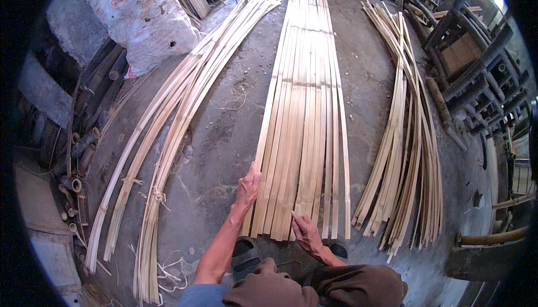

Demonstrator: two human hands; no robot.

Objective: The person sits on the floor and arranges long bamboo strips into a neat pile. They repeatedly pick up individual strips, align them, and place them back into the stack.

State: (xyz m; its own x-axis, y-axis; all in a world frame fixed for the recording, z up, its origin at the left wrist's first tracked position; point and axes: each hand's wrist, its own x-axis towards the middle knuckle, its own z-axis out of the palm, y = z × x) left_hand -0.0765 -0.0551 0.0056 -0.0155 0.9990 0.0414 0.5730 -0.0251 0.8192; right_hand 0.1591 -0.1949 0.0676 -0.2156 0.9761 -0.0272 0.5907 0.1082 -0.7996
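Note:
Long, pale bamboo strips (288, 155) lie side by side on the floor in front of me, running away in a flat row. At the row's left edge, my left hand (247, 188) is closed round the outermost strip. My right hand (307, 234) is at the near ends, closed with its index finger along a strip in the middle of the row; the palm side is hidden. Narrow gaps show between some strips, wider toward the right side.
A bundle of bamboo strips (185, 94), tied near its close end, lies to the left. Another loose, crossed bundle (400, 155) lies to the right. A white sack (143, 18) stands far left by bamboo poles (84, 139). Dark wooden frames (468, 54) line the right side.

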